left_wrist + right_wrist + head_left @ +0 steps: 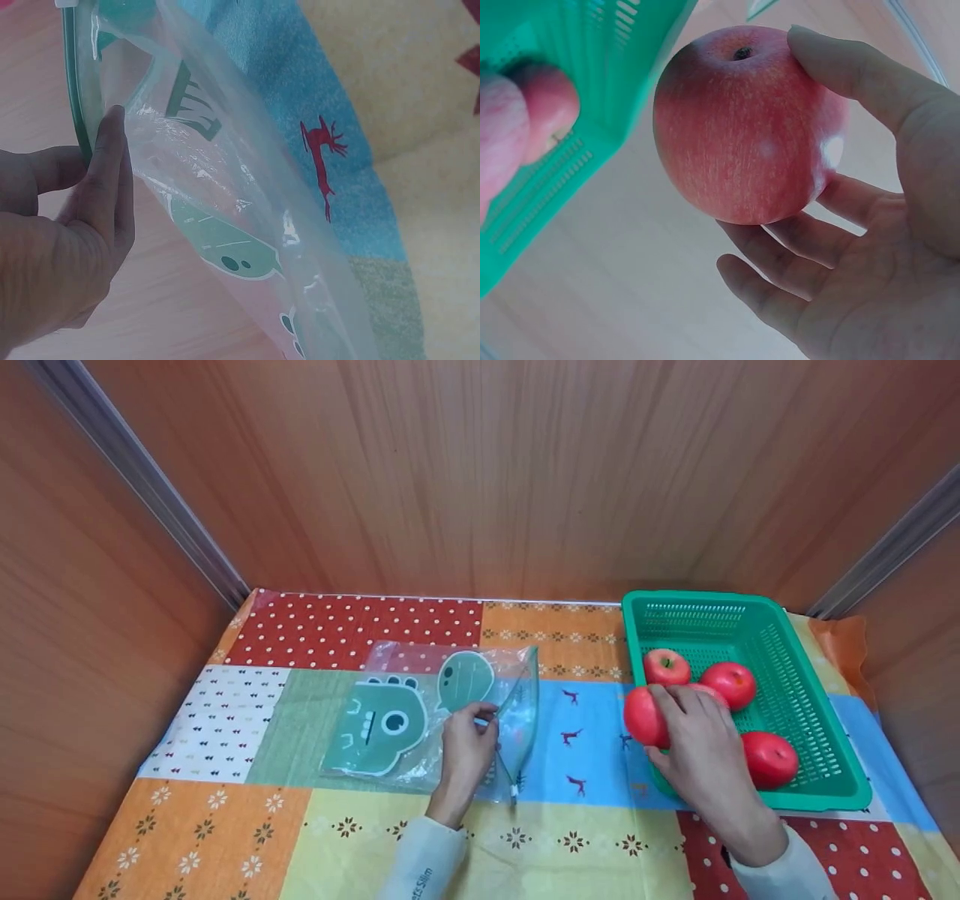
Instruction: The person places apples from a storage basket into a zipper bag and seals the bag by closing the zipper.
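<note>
My left hand (471,742) pinches the mouth edge of a clear zip bag (225,180) between thumb and fingers, and the bag's mouth gapes on its right side. Printed on the bag are a green one-eyed monster and a leaf-like shape. A slider hangs at the zip's near end. My right hand (709,757) holds a red apple (750,127), thumb near its stem and fingers beneath. In the head view this apple overlaps the left rim of a green basket (825,720). Several more apples lie in the basket, one of them partly hidden behind the right hand.
A patchwork tablecloth (225,735) covers the table under the bag and basket. Wood-grain panels (480,480) rise behind and on both sides. An orange cloth corner (844,652) pokes out beyond the basket's right side.
</note>
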